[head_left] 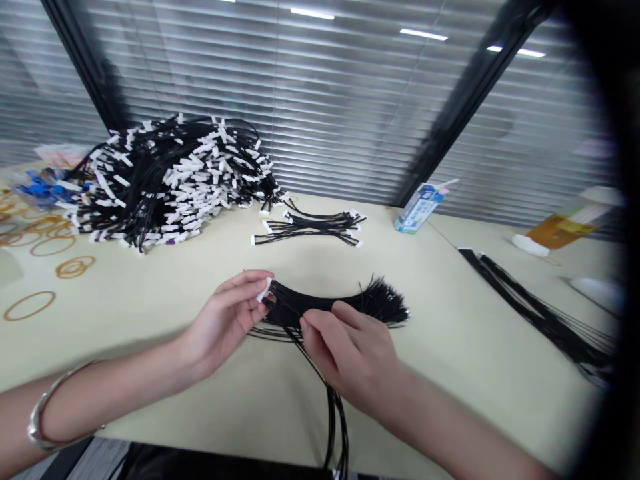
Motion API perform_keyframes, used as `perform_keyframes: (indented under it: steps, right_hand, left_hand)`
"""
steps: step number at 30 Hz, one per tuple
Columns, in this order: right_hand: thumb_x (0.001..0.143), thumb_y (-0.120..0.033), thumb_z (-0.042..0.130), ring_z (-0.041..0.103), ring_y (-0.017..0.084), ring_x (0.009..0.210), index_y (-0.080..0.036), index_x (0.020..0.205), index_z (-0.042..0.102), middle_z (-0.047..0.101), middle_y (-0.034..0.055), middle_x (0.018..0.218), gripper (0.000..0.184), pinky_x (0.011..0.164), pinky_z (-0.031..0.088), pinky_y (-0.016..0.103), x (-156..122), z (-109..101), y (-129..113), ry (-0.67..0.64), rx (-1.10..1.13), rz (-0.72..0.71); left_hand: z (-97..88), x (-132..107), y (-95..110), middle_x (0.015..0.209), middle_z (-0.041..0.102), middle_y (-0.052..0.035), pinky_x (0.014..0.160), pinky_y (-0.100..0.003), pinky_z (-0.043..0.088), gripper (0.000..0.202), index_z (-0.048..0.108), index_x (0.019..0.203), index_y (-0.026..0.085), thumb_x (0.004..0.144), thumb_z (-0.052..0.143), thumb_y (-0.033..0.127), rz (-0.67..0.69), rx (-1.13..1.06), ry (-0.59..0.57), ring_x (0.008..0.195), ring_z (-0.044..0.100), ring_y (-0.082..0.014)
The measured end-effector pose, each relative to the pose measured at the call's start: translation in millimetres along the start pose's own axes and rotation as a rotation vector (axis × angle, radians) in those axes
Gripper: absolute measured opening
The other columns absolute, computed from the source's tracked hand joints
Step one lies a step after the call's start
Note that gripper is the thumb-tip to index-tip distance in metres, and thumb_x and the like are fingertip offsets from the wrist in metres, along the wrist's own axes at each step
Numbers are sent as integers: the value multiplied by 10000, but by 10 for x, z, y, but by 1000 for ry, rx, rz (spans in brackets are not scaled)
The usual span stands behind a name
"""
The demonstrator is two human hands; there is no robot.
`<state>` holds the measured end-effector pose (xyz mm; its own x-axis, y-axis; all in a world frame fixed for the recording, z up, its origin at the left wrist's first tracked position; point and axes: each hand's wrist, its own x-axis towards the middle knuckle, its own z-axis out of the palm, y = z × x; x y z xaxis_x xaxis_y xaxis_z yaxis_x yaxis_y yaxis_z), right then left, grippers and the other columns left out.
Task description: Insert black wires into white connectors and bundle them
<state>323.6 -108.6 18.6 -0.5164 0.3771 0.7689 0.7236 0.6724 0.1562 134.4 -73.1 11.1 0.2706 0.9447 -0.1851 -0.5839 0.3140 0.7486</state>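
Between thumb and fingers, my left hand (235, 310) grips a small white connector (265, 289) from which thin black wires run. My right hand (350, 347) is closed in a pinch on one of the black wires close to the connector; its tip is hidden by the fingers. Other wires (333, 417) of the same harness hang down past the table's front edge. Just behind both hands lies a thick bundle of loose black wires (383, 300), its cut ends fanned out to the right.
A big heap of black cables with white connectors (195, 177) stands at the back left, beside yellow rubber bands (75, 267). Several finished-looking cables (310, 227) lie behind my hands. A drink carton (420, 208), more black wires (535, 307) and an amber bottle (560, 230) are to the right.
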Motion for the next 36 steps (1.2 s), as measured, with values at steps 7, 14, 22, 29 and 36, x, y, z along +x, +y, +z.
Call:
perform_keyframes:
  steps: [7, 14, 22, 29, 36]
  right_hand:
    - [822, -91, 544, 418, 97, 546, -144, 836, 536, 494, -32, 552, 56, 486, 343, 226, -1, -1, -1, -2, 8, -6]
    - [823, -102, 565, 458, 112, 580, -122, 864, 553, 537, -18, 576, 47, 531, 392, 243, -17, -9, 1, -1, 14, -28]
    - [797, -76, 604, 501, 120, 613, -94, 941, 557, 587, -1, 630, 152, 628, 442, 273, -71, -6, 10, -38, 6, -55]
    - [786, -75, 621, 490, 118, 602, -94, 935, 554, 593, 3, 641, 164, 609, 436, 276, -67, 0, 14, -54, 7, -52]
    - [795, -81, 613, 497, 129, 612, -85, 959, 561, 596, 5, 646, 172, 587, 419, 283, -70, -19, -18, -55, 21, -61]
  left_hand:
    - [-13, 13, -3, 839, 627, -36, 604, -132, 523, 155, 687, 916, 94, 769, 650, 57, 11, -1, -14, 674, 590, -74]
    - [-2, 5, -1, 825, 617, -34, 593, -127, 518, 146, 686, 911, 93, 785, 627, 49, 9, 1, -17, 668, 583, -69]
    - [-20, 15, -7, 857, 599, -40, 624, -136, 518, 133, 683, 904, 90, 784, 635, 60, 10, 11, -17, 698, 574, -73]
    - [-21, 10, 0, 859, 597, -44, 629, -140, 509, 133, 676, 917, 96, 790, 644, 80, 11, 35, -30, 710, 572, -77]
    - [-16, -14, -11, 820, 604, -15, 597, -122, 493, 121, 674, 913, 122, 792, 669, 125, 13, 120, -104, 706, 572, -68]
